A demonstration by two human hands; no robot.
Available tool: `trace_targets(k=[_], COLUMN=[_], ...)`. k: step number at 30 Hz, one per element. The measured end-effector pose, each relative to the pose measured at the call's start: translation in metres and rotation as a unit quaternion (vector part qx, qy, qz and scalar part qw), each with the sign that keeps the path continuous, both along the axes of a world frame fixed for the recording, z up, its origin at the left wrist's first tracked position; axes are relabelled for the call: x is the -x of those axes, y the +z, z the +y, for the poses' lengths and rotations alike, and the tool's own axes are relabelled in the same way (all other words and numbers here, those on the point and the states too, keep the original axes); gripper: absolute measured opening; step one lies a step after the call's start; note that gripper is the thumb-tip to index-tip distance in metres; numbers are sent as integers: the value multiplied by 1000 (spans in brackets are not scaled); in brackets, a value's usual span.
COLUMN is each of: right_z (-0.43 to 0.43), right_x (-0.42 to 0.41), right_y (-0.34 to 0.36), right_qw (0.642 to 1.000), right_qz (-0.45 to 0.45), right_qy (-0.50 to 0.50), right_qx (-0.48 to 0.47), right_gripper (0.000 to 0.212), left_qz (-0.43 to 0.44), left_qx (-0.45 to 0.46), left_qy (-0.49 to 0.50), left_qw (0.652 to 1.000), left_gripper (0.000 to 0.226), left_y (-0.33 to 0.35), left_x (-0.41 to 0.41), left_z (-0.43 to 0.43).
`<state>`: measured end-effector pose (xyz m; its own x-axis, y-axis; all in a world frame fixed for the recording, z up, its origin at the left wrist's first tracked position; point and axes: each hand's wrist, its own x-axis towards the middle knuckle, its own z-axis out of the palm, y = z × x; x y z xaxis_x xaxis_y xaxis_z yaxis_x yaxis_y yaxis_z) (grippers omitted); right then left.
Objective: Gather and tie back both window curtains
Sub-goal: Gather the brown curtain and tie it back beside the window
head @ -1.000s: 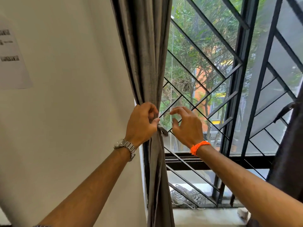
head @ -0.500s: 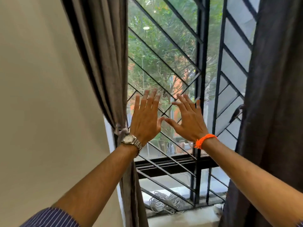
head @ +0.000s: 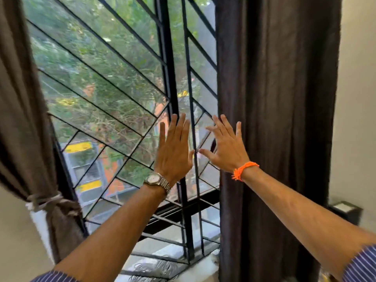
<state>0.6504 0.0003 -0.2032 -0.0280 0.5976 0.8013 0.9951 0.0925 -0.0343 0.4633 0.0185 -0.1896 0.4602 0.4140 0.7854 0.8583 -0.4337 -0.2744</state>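
Left curtain [head: 22, 119]: bunched at the window's left edge and cinched by a pale tie [head: 43, 200]; this half looks done.
Right curtain [head: 274, 119]: hangs loose and untied.
Left hand [head: 173, 157]: fingers [head: 176, 129] straight, empty.
Right hand [head: 226, 149]: spread, empty, beside the loose curtain's edge, probably to gather it; contact unclear.

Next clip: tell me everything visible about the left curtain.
The left curtain is grey-brown fabric, gathered into folds and drawn aside toward the wall. A pale tie wound round it cinches it low down; below that it hangs in a narrow bunch. Its top runs out of frame. The left hand and right hand are clear of it.
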Motion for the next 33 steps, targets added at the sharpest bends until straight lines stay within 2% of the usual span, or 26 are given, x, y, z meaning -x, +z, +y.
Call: trace_targets(k=[15, 21, 26, 33], right_z=[41, 61, 79, 106], right_x=[-139, -173, -191, -209], right_y=[21, 24, 25, 26], right_qw=[988, 983, 981, 986], right_qz=[-29, -38, -26, -6], right_qy=[-149, -171, -182, -156], right_qx=[26, 52, 56, 55], right_gripper=[70, 65, 63, 56], left_qz=[-26, -70, -154, -174], left_qx=[-3, -8, 20, -12], left_qy=[-135, -188, -235, -235], left_qw=[991, 980, 959, 956], left_gripper=[92, 91, 81, 77], left_y=[0, 2, 8, 11], left_x=[-163, -211, -241, -268], left_z=[84, 119, 127, 152])
